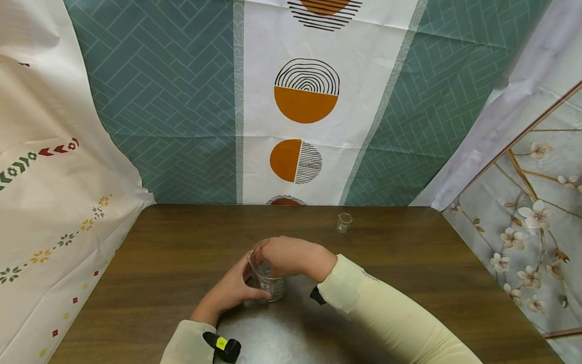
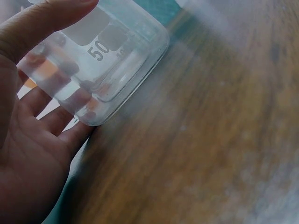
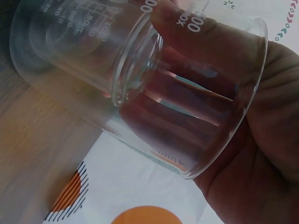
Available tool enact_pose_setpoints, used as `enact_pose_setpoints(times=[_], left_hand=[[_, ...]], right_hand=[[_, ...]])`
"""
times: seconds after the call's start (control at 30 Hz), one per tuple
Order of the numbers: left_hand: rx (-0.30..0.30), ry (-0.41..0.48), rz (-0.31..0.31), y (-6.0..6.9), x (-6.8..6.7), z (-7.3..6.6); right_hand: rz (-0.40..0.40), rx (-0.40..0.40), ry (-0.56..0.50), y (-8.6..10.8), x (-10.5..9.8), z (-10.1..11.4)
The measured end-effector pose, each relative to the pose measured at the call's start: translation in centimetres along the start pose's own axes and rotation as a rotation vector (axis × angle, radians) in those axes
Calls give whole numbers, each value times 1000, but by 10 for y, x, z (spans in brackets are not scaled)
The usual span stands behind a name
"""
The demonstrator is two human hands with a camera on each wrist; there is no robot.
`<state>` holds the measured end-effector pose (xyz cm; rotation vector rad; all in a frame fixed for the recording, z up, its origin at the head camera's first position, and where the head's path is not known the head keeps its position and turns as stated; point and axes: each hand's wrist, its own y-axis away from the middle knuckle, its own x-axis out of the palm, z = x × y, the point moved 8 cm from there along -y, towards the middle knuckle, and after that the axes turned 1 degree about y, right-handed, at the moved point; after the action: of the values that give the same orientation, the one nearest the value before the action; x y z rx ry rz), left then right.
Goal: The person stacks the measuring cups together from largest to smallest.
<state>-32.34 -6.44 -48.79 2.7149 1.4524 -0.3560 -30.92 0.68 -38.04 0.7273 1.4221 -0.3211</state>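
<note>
Left hand [image 1: 233, 289] grips big glass beaker [image 1: 276, 290]; right hand [image 1: 293, 255] pinches smaller beaker [image 3: 88, 56] inside by rim. Likely stiff, slippery, fragile: hold outer wall, inner rim.

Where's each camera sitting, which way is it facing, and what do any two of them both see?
Head: worn on the head, facing forward and down at the table and patterned backdrop; the left-hand grip, right-hand grip and both sleeves show.
Left wrist: on that wrist, facing the large beaker; the left-hand grip shows, holding it.
Right wrist: on that wrist, facing a smaller beaker inside the large beaker; the right-hand grip shows, partly inside too.
Shared: head and right wrist both show the large beaker and backdrop.
</note>
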Motion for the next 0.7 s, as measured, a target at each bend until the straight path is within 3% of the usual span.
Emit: enact_pose_setpoints(times=[0.7], left_hand=[[-1,27,7,0,1,0]], right_hand=[[23,15,-4,0,0,0]])
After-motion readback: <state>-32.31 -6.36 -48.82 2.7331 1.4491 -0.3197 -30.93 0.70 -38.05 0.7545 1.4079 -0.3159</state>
